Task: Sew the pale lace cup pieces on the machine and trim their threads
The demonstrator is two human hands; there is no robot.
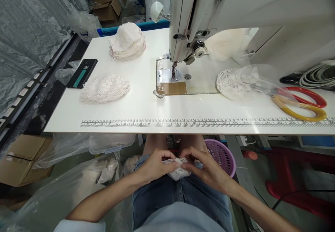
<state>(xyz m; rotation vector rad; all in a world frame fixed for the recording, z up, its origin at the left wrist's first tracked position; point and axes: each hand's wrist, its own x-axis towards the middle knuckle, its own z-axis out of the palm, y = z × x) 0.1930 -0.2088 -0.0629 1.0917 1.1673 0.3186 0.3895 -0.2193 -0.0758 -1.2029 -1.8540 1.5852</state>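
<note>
Over your lap, just short of the table edge, a white lace piece (176, 173) sits between your left hand (160, 165) and your right hand (199, 165), thumb and fingers of each pinched together on it. The two opposed pinches likely control a small, soft workpiece that one hand would let fold; whether it touches your jeans (180, 193) cannot be told. Directly ahead of the grip stands the sewing machine (180, 22), its needle area apparently left uncovered for access. Ahead and left lie a lace stack (104, 89), a taller fabric stack (127, 42) and a phone (82, 73), probably set aside from the needle. Ahead and right, scissors (315, 114) lie handles outward, seemingly for quick reach. Between these and the grip, a printed ruler (209, 123) runs along the glossy white table (141, 111). Right of the grip, note a purple basket (230, 160); left, clear plastic bags (60, 193) and a cardboard box (24, 158) on the floor.
</note>
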